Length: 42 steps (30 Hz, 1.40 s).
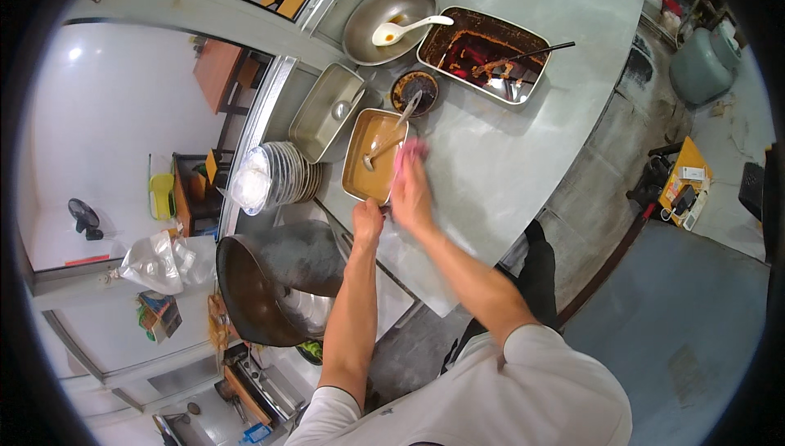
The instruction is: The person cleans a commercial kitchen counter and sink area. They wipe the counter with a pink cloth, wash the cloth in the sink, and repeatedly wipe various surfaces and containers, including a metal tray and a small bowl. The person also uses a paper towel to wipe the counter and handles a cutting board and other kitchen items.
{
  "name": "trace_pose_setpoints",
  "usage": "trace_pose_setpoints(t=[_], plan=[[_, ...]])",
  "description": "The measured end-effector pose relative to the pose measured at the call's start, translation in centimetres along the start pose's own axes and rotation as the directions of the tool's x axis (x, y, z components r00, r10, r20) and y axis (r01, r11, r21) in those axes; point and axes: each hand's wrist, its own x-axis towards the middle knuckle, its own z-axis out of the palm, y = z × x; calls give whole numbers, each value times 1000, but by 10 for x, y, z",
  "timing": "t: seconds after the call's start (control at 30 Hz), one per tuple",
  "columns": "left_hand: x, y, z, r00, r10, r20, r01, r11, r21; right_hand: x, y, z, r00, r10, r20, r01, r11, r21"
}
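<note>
My left hand grips the near edge of a rectangular metal pan filled with brown liquid. A metal ladle rests in that liquid, its handle leaning out toward the far right. My right hand, slightly blurred, holds a pink cloth along the pan's right side. Just beyond stands a round bowl of dark, thick sauce with orange residue on its rim. Farther right, a larger rectangular tray holds dark red oil and a utensil with a dark handle.
A steel bowl with a white spoon sits at the back. Left are another metal pan, stacked plates in plastic and a steaming wok. The grey counter extends right; a gas cylinder stands on the floor.
</note>
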Motion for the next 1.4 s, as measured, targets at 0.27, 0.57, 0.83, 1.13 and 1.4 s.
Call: trace_pose_setpoints(t=[0.27, 0.57, 0.83, 1.13, 1.4], plan=[[-7, 5, 4, 998, -65, 7, 65, 998, 10, -43, -18, 2, 999, 54, -1, -53, 990, 132], [-25, 45, 17, 978, -193, 80, 199, 977, -74, 39, 22, 2, 987, 154, 54, -162, 965, 206], [-29, 45, 8, 975, -206, 83, 218, 961, -173, -41, 5, 11, 988, 139, 67, -145, 984, 100], [-21, 28, 13, 955, -283, 90, 295, 877, -379, 23, 30, -2, 830, 470, 301, -557, 726, 402], [-52, 34, 14, 982, -187, 5, 173, 902, -395, -16, 15, -5, 922, 370, 111, -382, 827, 412]])
